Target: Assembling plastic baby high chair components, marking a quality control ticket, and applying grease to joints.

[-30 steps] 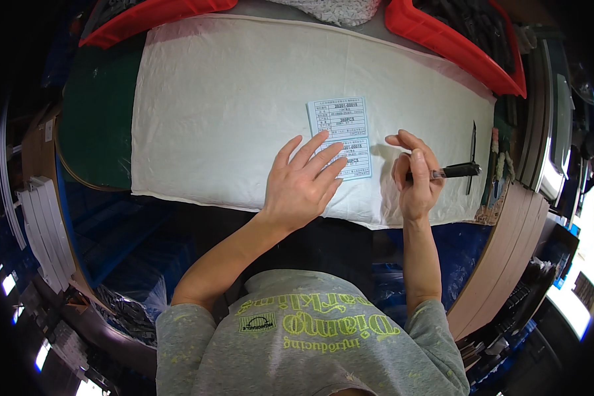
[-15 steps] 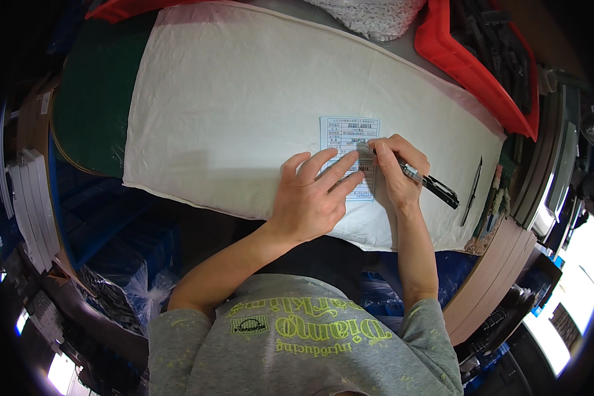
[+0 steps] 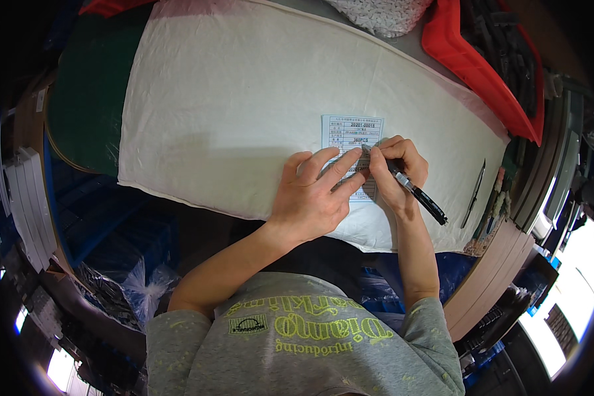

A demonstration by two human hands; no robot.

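A light blue printed paper form (image 3: 353, 123) lies on the white cloth (image 3: 224, 99) in front of me. My left hand (image 3: 317, 191) rests over the form's left and lower part, its fingers spread and pressing it down. In my right hand (image 3: 400, 175) a black pen (image 3: 428, 204) is gripped between thumb and fingers. The pen's tip end meets the form near its middle, close to my left fingertips, and its back end slants toward the lower right. My hands hide much of the form's lower half.
A thin black pen-like tool (image 3: 474, 195) lies on the cloth at the right. Beyond the cloth stand a red bin (image 3: 462, 53) of dark parts and a clear bag of white pieces (image 3: 386, 14). Wooden boards (image 3: 492, 280) edge the right side; a blue crate (image 3: 135, 247) is below left.
My right hand has shifted slightly on the form, and the pen's back end has swung down and left. My left hand stays nearly in place, holding the paper.
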